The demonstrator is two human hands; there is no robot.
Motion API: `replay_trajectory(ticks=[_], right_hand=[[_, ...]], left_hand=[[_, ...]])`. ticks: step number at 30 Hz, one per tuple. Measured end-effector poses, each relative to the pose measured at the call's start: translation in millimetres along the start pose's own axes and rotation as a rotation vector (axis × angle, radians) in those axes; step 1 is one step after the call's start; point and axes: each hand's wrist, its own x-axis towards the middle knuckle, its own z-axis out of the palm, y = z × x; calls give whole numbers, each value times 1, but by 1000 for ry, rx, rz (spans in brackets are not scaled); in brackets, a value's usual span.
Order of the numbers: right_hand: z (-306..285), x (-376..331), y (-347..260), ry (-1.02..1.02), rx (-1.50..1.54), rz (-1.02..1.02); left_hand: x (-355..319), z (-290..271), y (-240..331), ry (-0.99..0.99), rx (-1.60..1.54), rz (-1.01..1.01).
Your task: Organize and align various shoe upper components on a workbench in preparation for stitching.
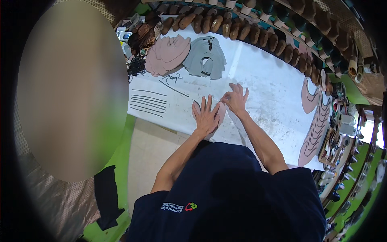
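My left hand (207, 119) lies flat with its fingers spread on a curved pink piece of sheet material (221, 114), pressing it to the white tabletop near the front edge. A dark line shows along the piece's left edge. At the top right of this piece, my right hand (237, 101) pinches thumb and forefinger together, its other fingers lifted apart. Whatever lies in that pinch is too small to make out. Several thin black strips (149, 101) lie side by side on the left of the table, with a loose one (174, 88) slanting nearer my hands.
Stacks of pink pieces (168, 56) and grey pieces (217, 52) stand at the back. Brown shoe lasts (254, 35) line the far edge. Overlapping pink pieces with dark curved edges (315, 135) lie at right, beside tools and containers (331, 141). A blurred oval covers the left side.
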Motion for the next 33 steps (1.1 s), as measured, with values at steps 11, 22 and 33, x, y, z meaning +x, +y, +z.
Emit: replay_trajectory(ticks=[11,22,33], right_hand=[[5,-51,24,220,-22,-274],[11,-44,5,69,-106,-428],[22,-72,4,-3,-131,-603]], left_hand=[[-60,-19,-27,19,-52,-137],[-83,-12,-32,-7,-72,-184],[-76,-17,-36,-25,-29,-165]])
